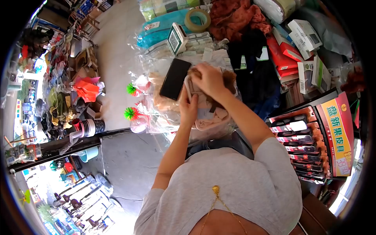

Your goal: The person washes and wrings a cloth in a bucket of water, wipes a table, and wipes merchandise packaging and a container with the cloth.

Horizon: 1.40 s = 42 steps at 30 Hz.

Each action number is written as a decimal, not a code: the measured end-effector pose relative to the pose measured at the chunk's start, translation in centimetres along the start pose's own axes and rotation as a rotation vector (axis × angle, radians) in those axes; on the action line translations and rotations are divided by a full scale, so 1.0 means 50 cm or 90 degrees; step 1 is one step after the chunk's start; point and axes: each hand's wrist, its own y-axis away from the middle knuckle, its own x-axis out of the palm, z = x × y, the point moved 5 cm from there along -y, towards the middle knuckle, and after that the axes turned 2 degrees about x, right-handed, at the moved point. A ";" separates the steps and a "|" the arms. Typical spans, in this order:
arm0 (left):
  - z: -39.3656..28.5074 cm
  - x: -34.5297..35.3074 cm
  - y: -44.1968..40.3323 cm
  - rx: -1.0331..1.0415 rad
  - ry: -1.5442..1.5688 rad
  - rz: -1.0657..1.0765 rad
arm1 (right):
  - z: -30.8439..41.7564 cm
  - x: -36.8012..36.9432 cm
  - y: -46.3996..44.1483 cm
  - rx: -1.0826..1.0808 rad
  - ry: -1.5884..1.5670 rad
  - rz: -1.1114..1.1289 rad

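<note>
My left hand (pixel 188 106) is closed on the edge of a pale pink item (pixel 210 117) with a rounded, rim-like border; I cannot tell whether it is a basket or folded cloth. A white tag lies on it. Just above, my right hand (pixel 210 81) has its fingers bent together on a fuzzy brown piece (pixel 194 73) at the item's far edge. More brown fuzz shows to the right of that hand. A black smartphone (pixel 175 79) lies face up, left of both hands, on clear plastic-wrapped beige goods (pixel 160 102).
Beyond the hands are a tape roll (pixel 197 20), a QR-code stand (pixel 177 39) and a turquoise package (pixel 162 29). Small boxes (pixel 305 35) and a rack of packaged goods (pixel 299 145) stand at right. Green-topped ornaments (pixel 131 113) edge the pile at left.
</note>
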 end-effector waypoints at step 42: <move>0.022 -0.001 -0.007 0.037 -0.041 0.019 | -0.078 -0.039 -0.009 0.091 0.062 0.029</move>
